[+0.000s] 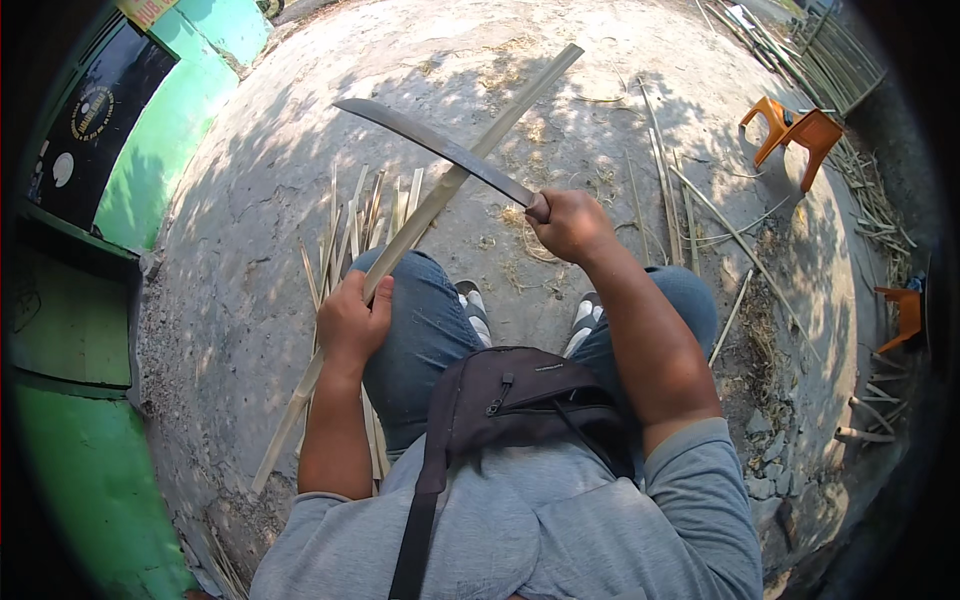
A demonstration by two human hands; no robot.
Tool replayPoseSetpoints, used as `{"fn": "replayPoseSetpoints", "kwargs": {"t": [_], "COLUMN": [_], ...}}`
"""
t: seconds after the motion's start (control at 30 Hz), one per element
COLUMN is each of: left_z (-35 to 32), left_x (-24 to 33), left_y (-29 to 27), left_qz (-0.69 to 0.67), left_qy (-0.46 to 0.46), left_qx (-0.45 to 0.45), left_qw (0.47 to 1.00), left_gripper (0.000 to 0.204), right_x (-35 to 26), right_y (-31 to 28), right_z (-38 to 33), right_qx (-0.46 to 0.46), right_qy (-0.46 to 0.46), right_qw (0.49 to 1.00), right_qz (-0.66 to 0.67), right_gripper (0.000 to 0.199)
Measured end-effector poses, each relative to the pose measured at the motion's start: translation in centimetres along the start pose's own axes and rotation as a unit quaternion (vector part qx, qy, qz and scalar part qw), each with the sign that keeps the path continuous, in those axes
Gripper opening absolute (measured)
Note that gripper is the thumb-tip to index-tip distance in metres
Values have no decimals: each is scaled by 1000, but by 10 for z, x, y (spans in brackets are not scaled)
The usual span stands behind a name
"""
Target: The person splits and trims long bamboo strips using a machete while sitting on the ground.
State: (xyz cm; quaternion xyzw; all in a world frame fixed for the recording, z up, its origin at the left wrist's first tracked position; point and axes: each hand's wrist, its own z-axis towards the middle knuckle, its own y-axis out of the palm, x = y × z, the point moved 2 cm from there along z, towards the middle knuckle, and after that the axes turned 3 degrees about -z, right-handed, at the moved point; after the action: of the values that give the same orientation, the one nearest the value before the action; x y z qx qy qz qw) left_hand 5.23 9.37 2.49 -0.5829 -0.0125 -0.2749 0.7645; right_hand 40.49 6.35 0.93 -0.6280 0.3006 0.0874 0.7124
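Observation:
My left hand [353, 322] is closed around a long, pale bamboo strip [424, 213], which slants from beside my left hip up to the far right. In my right hand [572, 226] is the short wooden handle of a machete [425, 138]. Its curved dark blade points to the far left and crosses the bamboo strip above my knees. Blade and strip appear to meet at the crossing; whether the edge has entered the bamboo I cannot tell. Beside my left leg lies a bundle of split bamboo strips [343, 226], partly hidden by my leg and arm.
Several bamboo strips [664, 190] lie on the concrete ground [290, 200] to the right. An orange plastic stool [812, 134] stands at the far right, with another orange seat [905, 318] nearer. A green wall [80, 490] runs along the left. A black waist bag [525, 400] sits on my lap.

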Motion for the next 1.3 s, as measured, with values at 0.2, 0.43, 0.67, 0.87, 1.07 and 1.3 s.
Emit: {"fn": "replayPoseSetpoints", "kwargs": {"t": [0.2,0.43,0.67,0.87,1.07,1.3], "left_z": [2,3,2,2,5,2], "left_x": [-1,3,3,1,7,3], "left_y": [0,-5,-8,-9,-10,-9], "left_qz": [-7,-1,-25,-25,-3,5], "left_qy": [23,12,4,4,8,18], "left_qx": [3,-11,-12,-9,-26,-10], "left_qw": [1000,1000,1000,1000,1000,1000], "left_gripper": [46,45,44,44,43,42], "right_x": [-18,-3,-19,0,4,-23], "right_y": [10,3,18,2,5,24], "right_z": [-12,3,-19,3,-5,-16], "right_qx": [-24,-17,-46,2,3,-36], "right_qy": [-116,-27,-123,-57,-44,-173], "right_qw": [992,999,991,998,999,981], "right_qz": [-39,-30,-31,-32,5,-80], "right_gripper": [16,25,19,19,21,14]}}
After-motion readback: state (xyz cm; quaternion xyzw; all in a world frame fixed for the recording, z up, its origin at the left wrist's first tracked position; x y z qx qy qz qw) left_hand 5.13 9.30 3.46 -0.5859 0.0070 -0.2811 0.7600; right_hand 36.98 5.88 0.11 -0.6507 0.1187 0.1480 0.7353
